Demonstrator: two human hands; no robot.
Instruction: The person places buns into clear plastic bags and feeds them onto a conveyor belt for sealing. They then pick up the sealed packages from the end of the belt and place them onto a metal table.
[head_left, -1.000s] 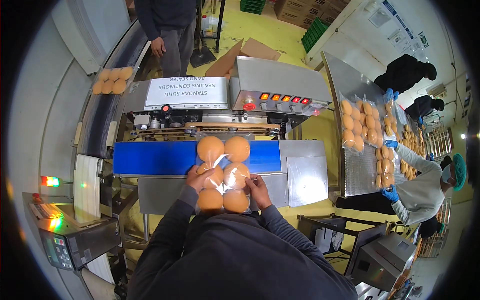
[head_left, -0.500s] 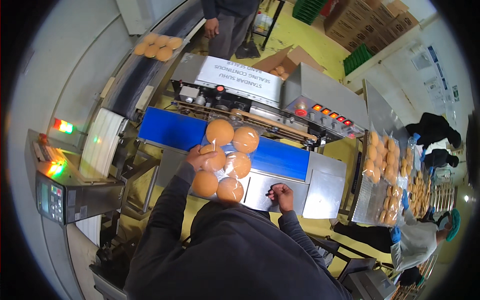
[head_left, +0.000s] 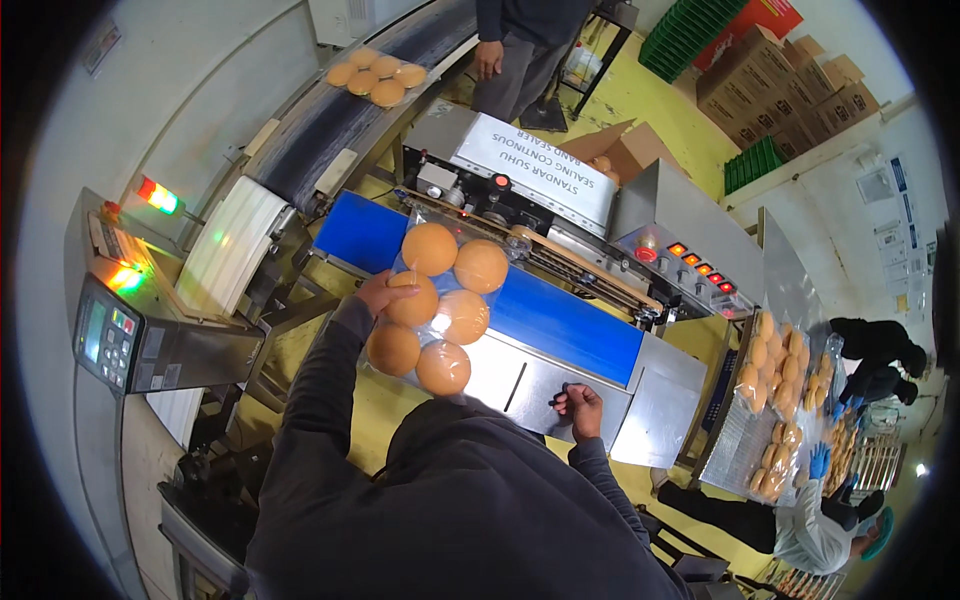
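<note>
Blue belt [head_left: 570, 325] under six-bun bag [head_left: 447, 315]; dark conveyor [head_left: 310, 142] carries another bag [head_left: 376, 78]; metal table [head_left: 725, 462], bagged buns [head_left: 776, 460].

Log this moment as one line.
left hand: holding bag of buns | right hand: curled, small dark thing at fingers | bag: partly over blue belt

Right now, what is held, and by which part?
The left hand holds the bun bag by its left side; whether the right hand holds the small dark thing is unclear.

At the fingers of the right hand [head_left: 582, 409], a dark item [head_left: 558, 397] cannot be identified; well beyond them, a person [head_left: 518, 60] is cropped above.
</note>
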